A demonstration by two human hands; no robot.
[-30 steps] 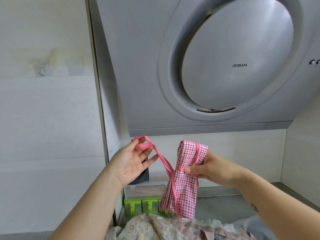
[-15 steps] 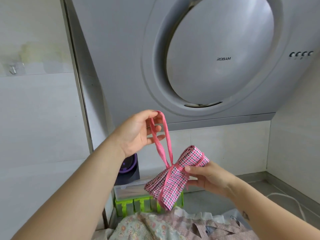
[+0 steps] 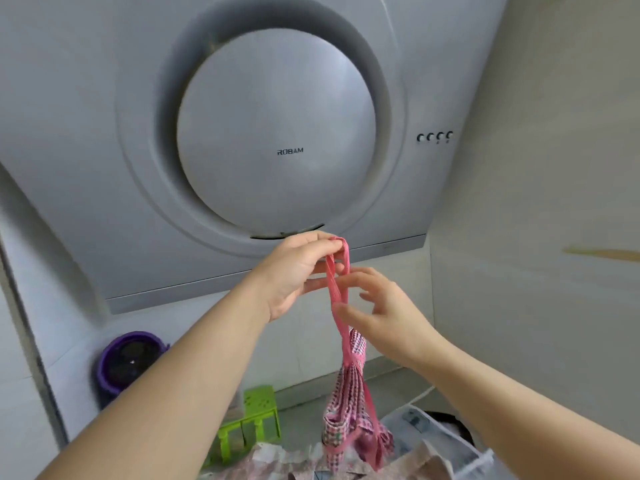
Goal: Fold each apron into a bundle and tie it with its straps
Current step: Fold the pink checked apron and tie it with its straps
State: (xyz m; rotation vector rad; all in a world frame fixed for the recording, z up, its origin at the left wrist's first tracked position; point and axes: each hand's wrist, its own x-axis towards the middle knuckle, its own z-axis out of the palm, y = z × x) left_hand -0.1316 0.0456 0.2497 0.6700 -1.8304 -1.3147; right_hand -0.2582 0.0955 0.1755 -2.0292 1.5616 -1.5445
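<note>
Pink checked apron [image 3: 348,407] hangs in the air in front of the range hood [image 3: 277,133], already folded into a bundle and cinched round its middle by its own pink strap [image 3: 335,289]. The left hand [image 3: 294,271] carries it all: its grip is clamped on the top of the strap loop, thumb and fingers pinching it. The right hand [image 3: 388,306] sits just beside the strap, grip apart, fingers loose, holding nothing. I judge this bundle nearly finished, perhaps needing a last knot or tuck. Floral cloth [image 3: 273,460] heaped below looks like more aprons left to fold.
</note>
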